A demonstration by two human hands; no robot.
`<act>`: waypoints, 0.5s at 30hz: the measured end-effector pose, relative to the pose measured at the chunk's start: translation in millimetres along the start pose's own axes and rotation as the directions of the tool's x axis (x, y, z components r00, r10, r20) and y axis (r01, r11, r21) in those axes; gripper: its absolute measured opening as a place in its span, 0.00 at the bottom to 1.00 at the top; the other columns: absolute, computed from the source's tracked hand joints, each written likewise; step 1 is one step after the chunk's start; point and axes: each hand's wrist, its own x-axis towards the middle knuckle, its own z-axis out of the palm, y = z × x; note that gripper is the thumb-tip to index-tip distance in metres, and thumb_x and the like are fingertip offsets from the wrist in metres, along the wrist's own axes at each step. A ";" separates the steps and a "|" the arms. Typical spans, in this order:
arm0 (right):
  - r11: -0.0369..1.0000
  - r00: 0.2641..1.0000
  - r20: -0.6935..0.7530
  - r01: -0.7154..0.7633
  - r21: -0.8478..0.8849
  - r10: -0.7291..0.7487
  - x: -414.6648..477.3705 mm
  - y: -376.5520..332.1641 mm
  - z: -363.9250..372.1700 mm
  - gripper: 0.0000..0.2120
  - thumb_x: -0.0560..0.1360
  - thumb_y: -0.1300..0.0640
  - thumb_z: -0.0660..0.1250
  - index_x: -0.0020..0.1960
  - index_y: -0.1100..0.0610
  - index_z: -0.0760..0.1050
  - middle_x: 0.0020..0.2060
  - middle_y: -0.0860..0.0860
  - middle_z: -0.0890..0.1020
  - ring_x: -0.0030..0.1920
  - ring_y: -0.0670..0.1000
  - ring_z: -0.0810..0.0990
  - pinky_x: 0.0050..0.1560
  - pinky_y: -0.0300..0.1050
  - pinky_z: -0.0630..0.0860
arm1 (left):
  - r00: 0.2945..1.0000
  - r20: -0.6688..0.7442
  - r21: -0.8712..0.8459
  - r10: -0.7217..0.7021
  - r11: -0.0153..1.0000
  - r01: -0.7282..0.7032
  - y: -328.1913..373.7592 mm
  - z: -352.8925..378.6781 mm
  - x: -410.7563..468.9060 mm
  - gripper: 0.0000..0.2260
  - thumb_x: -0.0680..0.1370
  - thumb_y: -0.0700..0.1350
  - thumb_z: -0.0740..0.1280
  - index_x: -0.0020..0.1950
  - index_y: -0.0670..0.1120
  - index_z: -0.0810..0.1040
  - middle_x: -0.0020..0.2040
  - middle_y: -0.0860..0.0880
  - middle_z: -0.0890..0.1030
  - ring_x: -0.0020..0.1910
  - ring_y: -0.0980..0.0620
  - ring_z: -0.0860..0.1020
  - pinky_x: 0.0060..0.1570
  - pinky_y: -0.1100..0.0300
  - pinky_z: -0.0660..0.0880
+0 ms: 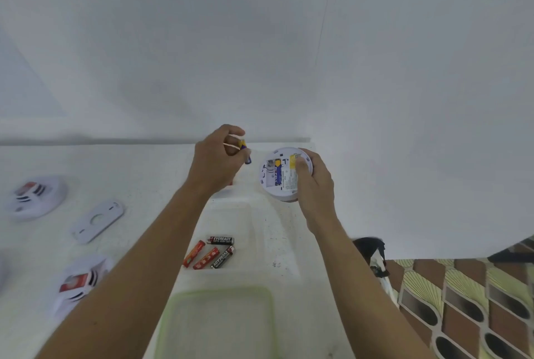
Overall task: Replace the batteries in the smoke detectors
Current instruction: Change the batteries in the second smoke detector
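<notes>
"Starting big: what sits on the white speckled worktop (pixel 138 167)?"

"Nearest the person is a clear plastic box with a pale green rim (pixel 270 301), and I see nothing in it. Beyond it is a shallow clear plastic tray (pixel 250 222) holding four loose AA cells (pixel 209 253), two red and two black (spent ones, I'd guess). At the left lie two more white smoke detectors (pixel 37 196) and a flat white mounting plate (pixel 98 221)."

"And the one being worked on?"

"The round white plastic smoke detector (pixel 284 178) is held above the worktop's far edge, back side up. The right hand (pixel 313 185) curls around its rim, thumb on the label. One blue-and-yellow seated cell (pixel 278 175) lies in the open bay, and the slot beside it looks vacant."

"The left hand (pixel 216 162)?"

"It pinches a second blue-and-yellow AA battery (pixel 245 153) in its fingertips, just beside the detector and not touching it."

"How will they handle?"

"The detector is probably light with a stiff shell, so hold it by the rim, clear of the contacts. The battery is small, smooth and likely to slip, so hold it mid-barrel with both ends free."
</notes>
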 end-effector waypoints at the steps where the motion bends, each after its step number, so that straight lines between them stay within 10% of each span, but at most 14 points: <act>1: 1.000 1.000 0.000 0.001 -0.005 -0.001 -0.9 -0.3 1.4 0.11 0.84 0.53 0.59 0.64 0.51 0.75 0.52 0.45 0.82 0.50 0.42 0.80 0.44 0.37 0.77 | 0.999 -0.048 -0.061 0.025 0.998 -0.028 4.0 -1.8 -6.7 0.10 0.75 0.41 0.72 0.54 0.48 0.79 0.42 0.55 0.84 0.40 0.64 0.81 0.39 0.74 0.74; 15: 0.997 0.999 0.004 0.035 0.071 -0.036 -12.2 -14.9 21.8 0.12 0.81 0.50 0.61 0.62 0.51 0.77 0.51 0.46 0.83 0.53 0.47 0.82 0.49 0.47 0.81 | 0.960 -0.098 -0.106 0.264 0.956 -0.273 -6.8 -12.0 -77.1 0.07 0.71 0.49 0.76 0.48 0.53 0.85 0.46 0.58 0.85 0.48 0.56 0.83 0.51 0.58 0.78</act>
